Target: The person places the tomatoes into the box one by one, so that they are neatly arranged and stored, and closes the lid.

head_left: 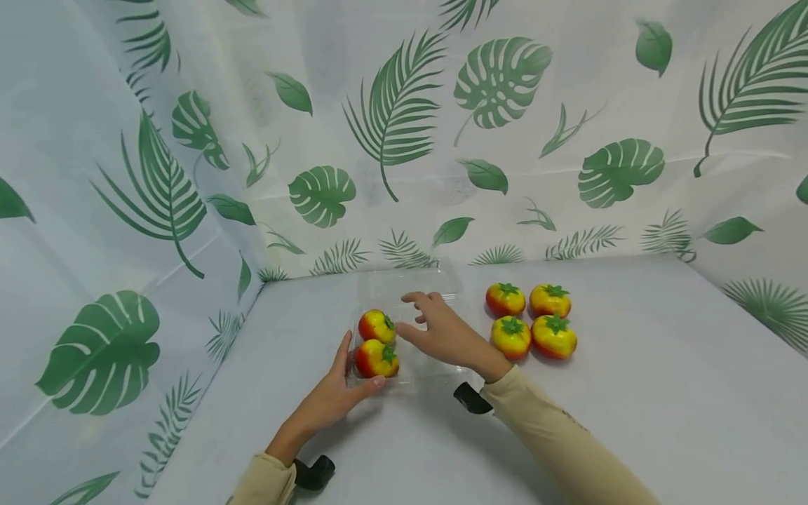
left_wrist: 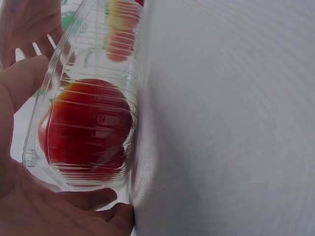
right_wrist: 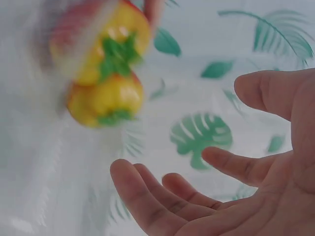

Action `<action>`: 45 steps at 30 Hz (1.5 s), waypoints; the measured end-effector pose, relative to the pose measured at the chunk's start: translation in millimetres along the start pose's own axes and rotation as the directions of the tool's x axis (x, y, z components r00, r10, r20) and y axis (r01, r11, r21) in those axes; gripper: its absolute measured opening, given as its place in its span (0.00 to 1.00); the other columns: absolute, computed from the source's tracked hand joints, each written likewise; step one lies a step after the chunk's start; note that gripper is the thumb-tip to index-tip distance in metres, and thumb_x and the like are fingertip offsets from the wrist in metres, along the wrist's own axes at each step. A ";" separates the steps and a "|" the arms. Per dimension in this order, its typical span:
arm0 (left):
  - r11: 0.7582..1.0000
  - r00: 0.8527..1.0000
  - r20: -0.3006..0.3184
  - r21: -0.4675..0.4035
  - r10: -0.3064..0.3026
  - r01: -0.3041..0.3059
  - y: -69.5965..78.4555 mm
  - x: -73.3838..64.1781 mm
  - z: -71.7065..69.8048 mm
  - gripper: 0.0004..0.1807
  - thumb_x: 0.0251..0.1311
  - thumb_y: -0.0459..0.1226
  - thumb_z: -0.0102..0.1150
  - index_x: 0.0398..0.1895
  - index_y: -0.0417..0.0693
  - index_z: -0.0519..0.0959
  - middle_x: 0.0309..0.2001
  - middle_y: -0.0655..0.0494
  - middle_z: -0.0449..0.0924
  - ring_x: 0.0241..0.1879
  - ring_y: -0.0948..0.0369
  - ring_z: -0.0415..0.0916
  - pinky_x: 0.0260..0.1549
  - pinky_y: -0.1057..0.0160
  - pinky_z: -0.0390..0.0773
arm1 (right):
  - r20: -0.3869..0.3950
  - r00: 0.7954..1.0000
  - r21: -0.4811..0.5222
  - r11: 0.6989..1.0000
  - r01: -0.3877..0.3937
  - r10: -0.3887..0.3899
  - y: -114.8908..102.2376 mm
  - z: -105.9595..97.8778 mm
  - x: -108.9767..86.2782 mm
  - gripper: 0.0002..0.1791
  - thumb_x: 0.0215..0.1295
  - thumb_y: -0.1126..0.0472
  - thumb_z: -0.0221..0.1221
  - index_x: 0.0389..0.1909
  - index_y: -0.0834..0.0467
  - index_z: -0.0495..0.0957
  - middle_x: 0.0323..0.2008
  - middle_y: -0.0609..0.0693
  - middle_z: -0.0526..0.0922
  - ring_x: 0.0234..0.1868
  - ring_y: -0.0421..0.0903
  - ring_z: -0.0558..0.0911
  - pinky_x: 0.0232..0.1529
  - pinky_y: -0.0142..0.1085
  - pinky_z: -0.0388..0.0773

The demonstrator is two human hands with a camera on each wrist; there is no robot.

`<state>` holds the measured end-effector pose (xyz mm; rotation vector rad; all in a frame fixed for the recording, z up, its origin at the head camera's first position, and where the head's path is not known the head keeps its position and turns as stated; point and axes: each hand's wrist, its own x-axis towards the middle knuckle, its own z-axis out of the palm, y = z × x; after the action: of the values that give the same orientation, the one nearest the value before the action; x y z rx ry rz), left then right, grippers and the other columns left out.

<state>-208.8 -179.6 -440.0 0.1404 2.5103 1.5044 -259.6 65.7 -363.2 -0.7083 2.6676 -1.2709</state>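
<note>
A clear plastic clamshell box [head_left: 424,367] lies on the table with its lid [head_left: 410,282] laid back toward the wall. Two red-and-yellow, persimmon-like fruits with green leafy tops, a rear one [head_left: 372,326] and a front one [head_left: 374,359], sit in its left side. My left hand [head_left: 334,394] holds the box's front left corner, fingers along the left side and thumb at the front edge. In the left wrist view a fruit [left_wrist: 91,128] shows red through the ribbed wall. My right hand [head_left: 445,333] hovers over the box beside the fruits, fingers spread and bent, holding nothing.
Several more such fruits [head_left: 554,337] stand grouped on the white table [head_left: 637,393], right of the box and close by my right wrist. A white sheet printed with green leaves [head_left: 555,105] rises behind the table and along its sides.
</note>
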 end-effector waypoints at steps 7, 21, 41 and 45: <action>1.000 1.000 -0.001 0.004 0.002 -0.002 -0.2 1.3 -0.4 0.65 0.65 0.61 0.70 0.89 0.54 0.35 0.84 0.36 0.50 0.82 0.37 0.49 0.75 0.30 0.52 | -0.053 0.997 0.067 0.997 -0.048 0.051 9.5 -46.8 -5.0 0.36 0.80 0.47 0.59 0.80 0.58 0.62 0.75 0.67 0.65 0.72 0.66 0.73 0.63 0.60 0.79; 1.000 1.000 0.006 0.007 0.007 -0.007 1.5 1.2 -1.3 0.65 0.65 0.60 0.70 0.89 0.53 0.34 0.85 0.37 0.48 0.83 0.38 0.47 0.76 0.31 0.49 | -0.160 0.964 0.128 0.973 -0.190 0.210 35.8 -130.2 -35.7 0.43 0.81 0.38 0.55 0.86 0.50 0.52 0.80 0.65 0.59 0.75 0.67 0.67 0.58 0.62 0.80; 1.000 1.000 0.011 0.017 0.001 -0.001 -0.9 -1.3 -2.7 0.65 0.66 0.61 0.69 0.89 0.55 0.33 0.85 0.36 0.46 0.83 0.37 0.45 0.76 0.32 0.50 | -0.138 0.951 0.015 0.961 -0.276 0.275 135.6 -189.5 -67.2 0.44 0.84 0.36 0.47 0.86 0.61 0.52 0.81 0.71 0.54 0.73 0.76 0.63 0.70 0.74 0.61; 1.000 1.000 0.016 0.022 0.012 -0.013 -1.6 -0.2 -2.0 0.65 0.66 0.60 0.69 0.89 0.55 0.33 0.85 0.36 0.45 0.83 0.38 0.45 0.77 0.33 0.49 | -0.124 0.952 0.062 0.959 -0.275 0.281 154.9 -186.4 -66.9 0.41 0.85 0.38 0.46 0.83 0.64 0.59 0.81 0.70 0.54 0.73 0.73 0.65 0.72 0.71 0.61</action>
<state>-209.0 -182.1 -440.4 0.1713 2.5191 1.4746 -309.9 311.9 -367.0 -0.2366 2.7071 -1.3342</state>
